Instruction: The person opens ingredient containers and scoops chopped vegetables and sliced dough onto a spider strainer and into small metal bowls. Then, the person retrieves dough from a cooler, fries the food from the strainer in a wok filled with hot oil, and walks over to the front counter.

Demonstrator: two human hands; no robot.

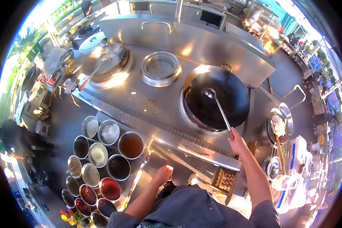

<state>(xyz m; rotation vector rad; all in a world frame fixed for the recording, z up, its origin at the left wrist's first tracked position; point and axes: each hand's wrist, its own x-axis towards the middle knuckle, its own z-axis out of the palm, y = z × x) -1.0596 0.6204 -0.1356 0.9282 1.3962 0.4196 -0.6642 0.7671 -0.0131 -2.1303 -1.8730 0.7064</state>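
My right hand (237,142) is wrapped round the handle end of a long metal ladle (222,111). The ladle's bowl rests or hovers inside a large dark wok (231,95), which sits on a burner ring (184,116); I cannot tell whether it touches the wok. Nothing but a dark sheen shows inside the wok. Held low in front of my body, my left hand (163,176) is closed. A bright pale spot shows at its fingertips, and what it holds, if anything, cannot be made out.
Several metal pots of seasonings and sauces (131,145) stand at left. A second wok (98,60) steams at far left, near an empty burner ring (160,68). A faucet (155,23) rises behind. At right are a strainer pot (277,125) and a drawer of bulbs (225,179).
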